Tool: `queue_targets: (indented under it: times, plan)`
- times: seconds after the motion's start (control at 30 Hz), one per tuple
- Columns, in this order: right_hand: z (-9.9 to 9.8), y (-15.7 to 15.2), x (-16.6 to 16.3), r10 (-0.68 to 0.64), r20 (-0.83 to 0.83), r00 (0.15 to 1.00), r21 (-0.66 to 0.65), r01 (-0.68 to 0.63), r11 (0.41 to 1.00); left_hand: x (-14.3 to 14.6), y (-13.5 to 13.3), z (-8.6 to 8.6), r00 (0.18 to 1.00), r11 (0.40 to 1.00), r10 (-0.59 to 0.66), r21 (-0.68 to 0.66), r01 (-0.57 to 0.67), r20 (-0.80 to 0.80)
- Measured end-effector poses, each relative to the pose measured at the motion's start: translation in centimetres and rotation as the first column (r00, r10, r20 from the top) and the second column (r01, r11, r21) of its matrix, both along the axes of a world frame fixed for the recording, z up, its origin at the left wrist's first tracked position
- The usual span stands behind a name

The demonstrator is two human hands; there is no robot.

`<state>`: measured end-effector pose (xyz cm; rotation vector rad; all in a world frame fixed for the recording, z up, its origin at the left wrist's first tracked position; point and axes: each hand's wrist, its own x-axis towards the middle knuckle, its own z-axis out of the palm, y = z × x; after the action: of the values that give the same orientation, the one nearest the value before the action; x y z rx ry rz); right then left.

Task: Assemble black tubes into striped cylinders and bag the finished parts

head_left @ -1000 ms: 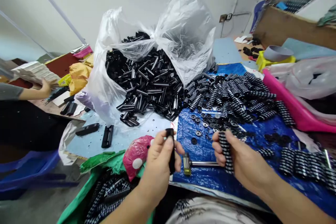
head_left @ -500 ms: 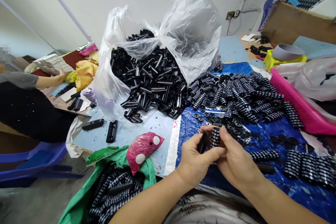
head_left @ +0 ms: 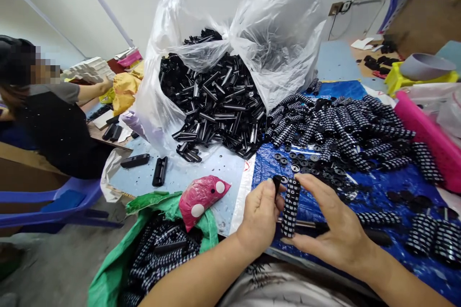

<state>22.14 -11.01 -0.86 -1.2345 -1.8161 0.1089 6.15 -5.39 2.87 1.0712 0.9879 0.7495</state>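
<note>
Between the thumb and index finger of my right hand (head_left: 336,230), a black cylinder with rows of white characters (head_left: 290,208) is held upright by its two ends. My left hand (head_left: 256,216) is closed around a slim black plastic piece (head_left: 276,183), mostly hidden by the fingers. The two held things are side by side. Under my right hand lies a metal rod (head_left: 304,224), partly covered, in line with a black handle (head_left: 378,237). Beyond my hands, small black discs (head_left: 298,158) are scattered in front of a heap of similar patterned cylinders (head_left: 334,124).
A clear plastic bag (head_left: 284,43) spills black plastic housings (head_left: 219,100). A pink packet (head_left: 201,196) sits beside a green sack (head_left: 115,254) of patterned cylinders. At right is a pink basket (head_left: 425,139). Another person (head_left: 54,120) works at the left.
The cylinder has come away from between both hands and now stands upright in my right fingers. My left hand has turned, with its black piece pointing up. The camera has shifted left.
</note>
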Motion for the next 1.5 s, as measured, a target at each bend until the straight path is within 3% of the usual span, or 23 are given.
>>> queue_targets:
  times: [0.17, 0.33, 0.47, 0.57, 0.67, 0.83, 0.97, 1.03, 1.1, 1.17, 1.2, 1.27, 1.33, 1.43, 1.5]
  plan:
    - [0.0, -0.3, -0.5, -0.003, -0.023, 1.0, -0.044, 0.002, 0.999, 0.5, -0.4, -0.5, 0.997, 0.987, 0.03, 0.158, -0.018, -0.073]
    - [-0.2, -0.8, -0.6, -0.055, -0.025, 0.998, -0.003, 0.055, 0.998, 0.6, -0.6, -1.1, 0.994, 0.995, 0.052, 0.093, -0.044, -0.092]
    - [0.2, -0.9, -0.7, -0.012, -0.01, 1.0, 0.036, 0.012, 0.999, 0.8, -0.8, -0.8, 0.999, 0.995, 0.047, 0.093, -0.045, -0.019]
    - [0.4, -0.7, -0.5, 0.007, 0.019, 1.0, 0.03, -0.008, 1.0, 0.8, -0.6, -0.3, 0.99, 0.998, 0.034, -0.066, -0.025, 0.138]
    - [0.0, -0.6, -0.4, 0.011, 0.054, 0.998, 0.01, -0.011, 1.0, 0.2, 0.1, 0.1, 0.976, 0.966, -0.019, -0.246, 0.073, 0.215]
    - [-0.9, -0.9, -0.9, -0.034, 0.113, 0.993, -0.006, 0.035, 0.999, -1.2, 1.4, -0.2, 0.971, 0.911, -0.136, -0.36, 0.2, 0.197]
    - [-1.5, -1.2, -0.9, -0.011, 0.171, 0.985, -0.02, 0.014, 1.0, -1.5, 1.5, -1.4, 0.974, 0.896, -0.145, -0.394, 0.203, 0.173]
    - [-2.1, -1.6, -0.5, -0.023, 0.211, 0.977, -0.036, 0.031, 0.999, -1.9, 1.8, -1.9, 0.984, 0.951, -0.13, -0.265, 0.159, 0.123]
    - [-2.9, -2.4, 0.3, -0.055, 0.283, 0.957, -0.068, 0.077, 0.995, -2.7, 2.5, -2.4, 0.993, 0.993, -0.112, 0.026, 0.113, -0.032]
    - [-3.6, -3.3, 1.0, -0.075, 0.351, 0.933, -0.097, 0.116, 0.988, -4.0, 3.5, -2.5, 0.954, 0.931, -0.07, 0.324, 0.167, -0.292]
    - [-3.8, -3.7, 1.4, -0.08, 0.37, 0.926, -0.108, 0.128, 0.986, -4.6, 4.0, -2.6, 0.902, 0.882, -0.05, 0.405, 0.242, -0.429]
    - [-3.7, -4.2, 1.8, -0.111, 0.358, 0.927, -0.113, 0.161, 0.98, -5.7, 5.0, -2.6, 0.761, 0.813, -0.05, 0.416, 0.407, -0.647]
    - [-3.0, -4.0, 1.9, -0.173, 0.297, 0.939, -0.089, 0.208, 0.974, -6.3, 5.7, -2.6, 0.658, 0.798, -0.118, 0.323, 0.508, -0.743]
    - [-1.9, -2.8, 1.3, -0.245, 0.197, 0.949, -0.02, 0.254, 0.967, -6.2, 6.2, -3.0, 0.634, 0.829, -0.269, 0.16, 0.536, -0.725]
    - [-1.6, -1.9, 0.7, -0.231, 0.246, 0.941, -0.016, 0.242, 0.97, -5.9, 6.3, -3.3, 0.655, 0.85, -0.324, 0.095, 0.519, -0.683]
